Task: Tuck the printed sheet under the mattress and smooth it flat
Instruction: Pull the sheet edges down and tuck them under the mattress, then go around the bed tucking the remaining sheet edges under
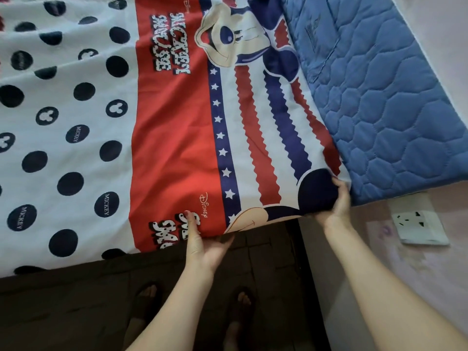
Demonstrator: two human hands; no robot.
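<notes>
Soft daylight, dim floor, wide-angle warp

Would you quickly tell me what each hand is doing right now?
Left hand: grips the printed sheet edge.
Right hand: grips the sheet's corner beside the blue mattress.

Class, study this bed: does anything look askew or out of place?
Yes. The printed sheet lies askew: its edge runs diagonally, leaving the blue quilted mattress bare on the right. The right hand grips that corner.

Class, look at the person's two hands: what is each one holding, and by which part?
Both hold the printed sheet by its near edge. The left hand pinches the red band's hem; the right hand grips the corner beside the blue mattress.
</notes>
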